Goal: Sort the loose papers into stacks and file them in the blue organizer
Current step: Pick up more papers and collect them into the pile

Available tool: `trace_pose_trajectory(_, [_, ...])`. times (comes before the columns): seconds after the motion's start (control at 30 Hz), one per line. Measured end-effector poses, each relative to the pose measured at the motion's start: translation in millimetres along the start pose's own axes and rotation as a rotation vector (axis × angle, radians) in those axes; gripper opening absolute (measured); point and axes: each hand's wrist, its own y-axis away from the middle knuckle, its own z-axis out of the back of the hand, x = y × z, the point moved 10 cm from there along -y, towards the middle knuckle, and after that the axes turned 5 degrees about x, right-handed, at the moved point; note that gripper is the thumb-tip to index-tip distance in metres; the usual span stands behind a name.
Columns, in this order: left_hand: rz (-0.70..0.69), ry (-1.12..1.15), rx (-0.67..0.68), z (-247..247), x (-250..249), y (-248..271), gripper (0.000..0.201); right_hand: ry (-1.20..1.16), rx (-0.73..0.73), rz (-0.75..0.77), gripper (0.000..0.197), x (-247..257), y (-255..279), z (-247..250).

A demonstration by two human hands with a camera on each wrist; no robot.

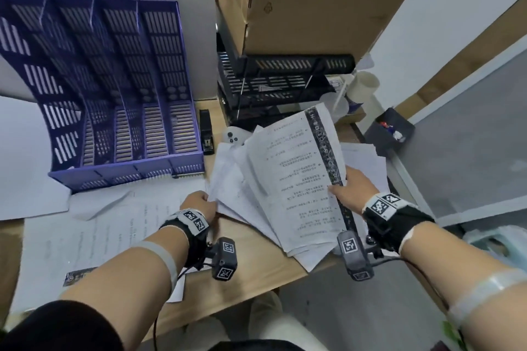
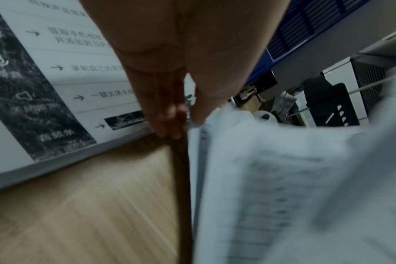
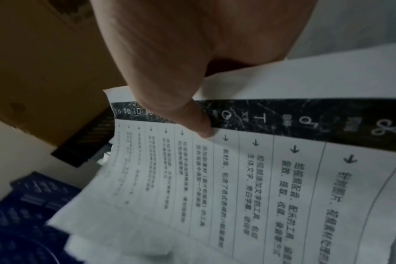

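Note:
A fanned sheaf of printed papers (image 1: 291,179) is lifted off the wooden desk between both hands. My left hand (image 1: 206,199) grips its left edge, and in the left wrist view the fingers (image 2: 167,114) close against the blurred sheaf (image 2: 283,178). My right hand (image 1: 338,189) pinches the right edge. Its thumb (image 3: 201,128) lies on the dark printed strip of the top sheet (image 3: 260,178). The blue organizer (image 1: 114,94) stands at the back left with its slots showing no paper. More sheets (image 1: 114,222) lie flat on the desk in front of it.
Stacked black trays (image 1: 271,85) sit behind the sheaf, under cardboard boxes (image 1: 313,0). A black stapler (image 1: 206,131) and a white controller (image 1: 232,134) lie beside the organizer. A paper cup (image 1: 362,88) and a small black box (image 1: 390,129) stand at the right. The desk edge (image 1: 256,291) runs near my wrists.

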Motion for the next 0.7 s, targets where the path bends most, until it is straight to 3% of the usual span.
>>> trace_pose_trajectory(0.13, [0.003, 0.592, 0.062, -7, -1, 16, 0.005, 0.096, 0.102, 0.014, 0.038, 8, -28, -21])
trace_pose_trajectory(0.2, [0.04, 0.889, 0.133, -14, -6, 33, 0.011, 0.11, 0.146, 0.032, 0.04, 14, -41, -29])
trace_pose_trajectory(0.27, [0.041, 1.031, 0.132, -17, -4, 38, 0.017, 0.146, 0.194, 0.041, 0.042, 14, -56, -40])
trace_pose_trajectory(0.43, [0.054, 1.181, 0.112, -37, 11, 38, 0.027, 0.258, 0.271, 0.058, 0.045, -2, -95, -67])
trace_pose_trajectory(0.53, [0.01, 1.183, 0.14, -62, 8, 37, 0.037, 0.247, 0.35, 0.028, 0.049, -37, -130, -84])
trace_pose_trajectory(0.6, [0.002, 1.135, 0.142, -77, 8, 32, 0.04, 0.249, 0.407, -0.008, 0.052, -68, -153, -96])
trace_pose_trajectory(0.7, [-0.017, 0.965, 0.123, -84, 3, 22, 0.057, 0.272, 0.45, 0.017, 0.035, -97, -178, -109])
